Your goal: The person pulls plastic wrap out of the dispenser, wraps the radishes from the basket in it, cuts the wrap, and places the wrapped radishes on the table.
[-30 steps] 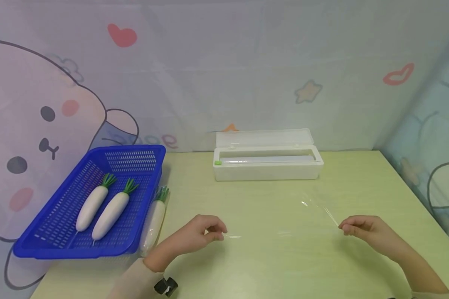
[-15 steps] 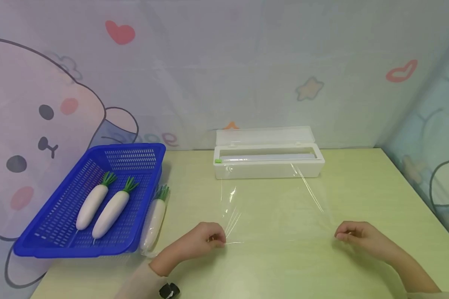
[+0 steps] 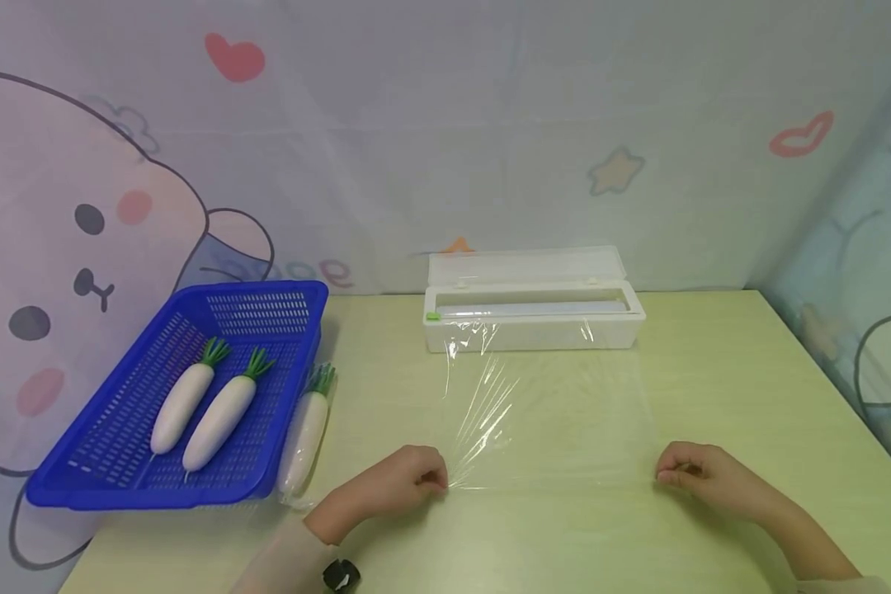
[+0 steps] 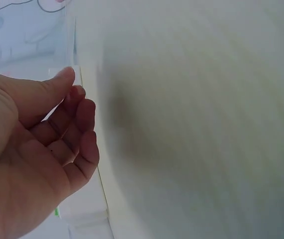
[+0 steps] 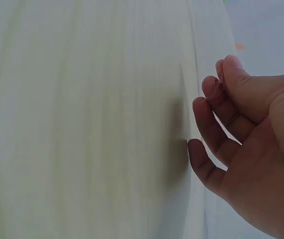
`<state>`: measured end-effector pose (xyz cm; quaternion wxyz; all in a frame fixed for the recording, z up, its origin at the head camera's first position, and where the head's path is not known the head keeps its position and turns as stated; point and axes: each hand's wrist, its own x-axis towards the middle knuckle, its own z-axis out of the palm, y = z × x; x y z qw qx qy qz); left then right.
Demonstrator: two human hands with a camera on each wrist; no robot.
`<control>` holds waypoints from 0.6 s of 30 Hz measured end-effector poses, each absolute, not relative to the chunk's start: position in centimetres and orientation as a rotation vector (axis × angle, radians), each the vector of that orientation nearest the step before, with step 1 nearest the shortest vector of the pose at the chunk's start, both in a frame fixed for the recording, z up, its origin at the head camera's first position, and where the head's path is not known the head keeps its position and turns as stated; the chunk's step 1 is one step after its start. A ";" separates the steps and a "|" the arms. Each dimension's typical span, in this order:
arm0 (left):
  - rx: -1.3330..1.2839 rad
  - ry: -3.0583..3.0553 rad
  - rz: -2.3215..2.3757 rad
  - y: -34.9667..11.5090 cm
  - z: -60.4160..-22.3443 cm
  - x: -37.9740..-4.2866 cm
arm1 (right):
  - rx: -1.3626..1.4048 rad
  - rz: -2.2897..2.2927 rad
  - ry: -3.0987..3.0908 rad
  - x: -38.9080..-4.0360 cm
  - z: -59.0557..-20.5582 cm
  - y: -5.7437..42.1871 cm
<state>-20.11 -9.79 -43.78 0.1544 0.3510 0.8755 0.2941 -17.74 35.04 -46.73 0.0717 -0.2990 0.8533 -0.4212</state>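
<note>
A sheet of clear plastic wrap (image 3: 549, 421) stretches from the white wrap dispenser box (image 3: 535, 335) towards the front of the table. My left hand (image 3: 397, 483) pinches its near left corner between thumb and forefinger, and creases fan out from there. At the near right corner, my right hand (image 3: 716, 478) pinches the film the same way. In the left wrist view the left hand (image 4: 42, 144) has its other fingers loosely curled. The right wrist view shows the right hand (image 5: 246, 134) with thumb and forefinger together. The dispenser's lid (image 3: 527, 266) stands raised, with the roll (image 3: 530, 309) inside.
A blue plastic basket (image 3: 44, 492) at the left holds two white radishes (image 3: 219, 423) with green tops. Beside its right wall lies another radish (image 3: 306, 441) wrapped in clear film. A curtain (image 3: 490, 124) with cartoon prints hangs behind the table (image 3: 713, 355).
Both hands have moved slightly towards the front edge, and the right hand also a little left. The film between them and the dispenser has come down flatter and shows more creases at the left.
</note>
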 end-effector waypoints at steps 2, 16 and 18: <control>1.012 2.511 0.817 -9.8 -43.8 -20.2 | -0.895 -1.254 2.574 -17.7 -46.7 34.9; 1.006 2.518 0.717 -9.4 -43.7 -20.0 | -0.892 -1.185 2.617 -17.4 -47.1 34.5; 0.985 2.508 0.731 -9.4 -43.6 -20.0 | -0.891 -1.182 2.612 -17.4 -47.1 34.5</control>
